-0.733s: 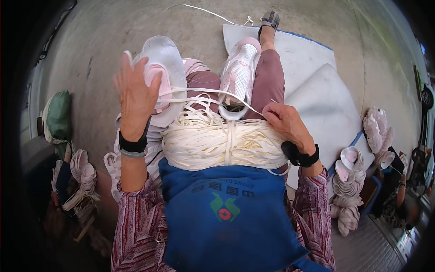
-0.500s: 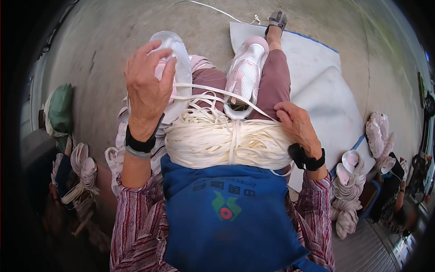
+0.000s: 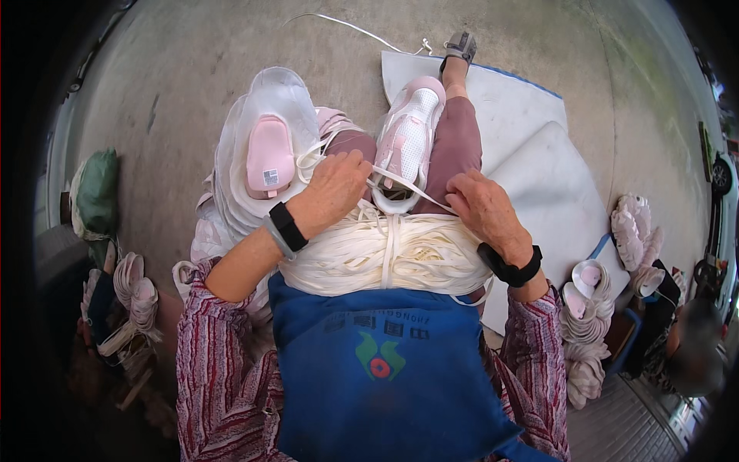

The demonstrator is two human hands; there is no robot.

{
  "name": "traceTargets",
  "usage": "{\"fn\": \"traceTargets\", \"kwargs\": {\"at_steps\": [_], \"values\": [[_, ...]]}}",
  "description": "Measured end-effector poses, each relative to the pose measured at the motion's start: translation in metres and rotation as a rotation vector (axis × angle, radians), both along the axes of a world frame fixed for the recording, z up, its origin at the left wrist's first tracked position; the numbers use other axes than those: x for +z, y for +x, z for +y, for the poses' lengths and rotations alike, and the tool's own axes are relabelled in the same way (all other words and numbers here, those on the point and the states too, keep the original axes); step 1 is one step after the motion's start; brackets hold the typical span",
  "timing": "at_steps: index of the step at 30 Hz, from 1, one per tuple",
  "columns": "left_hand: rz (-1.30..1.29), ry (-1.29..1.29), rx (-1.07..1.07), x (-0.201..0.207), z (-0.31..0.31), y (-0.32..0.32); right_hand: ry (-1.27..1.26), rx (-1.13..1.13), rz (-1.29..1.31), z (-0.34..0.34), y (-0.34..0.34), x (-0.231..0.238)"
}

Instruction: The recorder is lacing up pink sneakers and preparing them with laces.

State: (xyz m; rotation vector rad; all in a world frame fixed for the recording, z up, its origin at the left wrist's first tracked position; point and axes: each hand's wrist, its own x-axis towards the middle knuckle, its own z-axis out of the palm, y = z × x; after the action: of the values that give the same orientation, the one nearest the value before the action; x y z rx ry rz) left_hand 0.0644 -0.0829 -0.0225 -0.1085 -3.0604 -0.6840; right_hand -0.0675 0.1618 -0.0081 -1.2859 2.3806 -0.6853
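Observation:
A cream shoelace runs between my hands, passing over the opening of a white and pink shoe upper that lies between my thighs. My left hand is closed in a pinch on the lace, with a loop of it trailing to the left. My right hand pinches the lace's other stretch with bent fingers. Just below both hands, a thick tied bundle of cream laces rests across my lap on a blue apron. Left of my left hand sits a stack of pale uppers with a pink insole-like piece on top.
A white sheet with a blue edge covers the floor at the right. Strings of bundled shoe parts lie at the far right and far left. A green sack stands at the left. A loose white cord lies on the floor ahead.
My left hand has moved right and down from above the stack of uppers to the shoe's opening, uncovering the pink piece. My right hand has shifted slightly left, staying on the lace.

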Motion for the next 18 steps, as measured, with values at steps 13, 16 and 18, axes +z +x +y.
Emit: {"fn": "traceTargets", "kwargs": {"at_steps": [13,16,18], "values": [[0.089,0.254,0.071,0.001,-0.022,-0.004,-0.141,-0.032,0.186,-0.019,-0.013,0.033],[0.048,0.703,0.305,0.039,-0.028,-0.008,-0.281,0.018,0.011,-0.02,-0.005,0.046],[-0.153,1.147,0.459,0.076,-0.022,-0.007,-0.275,0.15,-0.098,-0.019,0.003,0.041]]}}
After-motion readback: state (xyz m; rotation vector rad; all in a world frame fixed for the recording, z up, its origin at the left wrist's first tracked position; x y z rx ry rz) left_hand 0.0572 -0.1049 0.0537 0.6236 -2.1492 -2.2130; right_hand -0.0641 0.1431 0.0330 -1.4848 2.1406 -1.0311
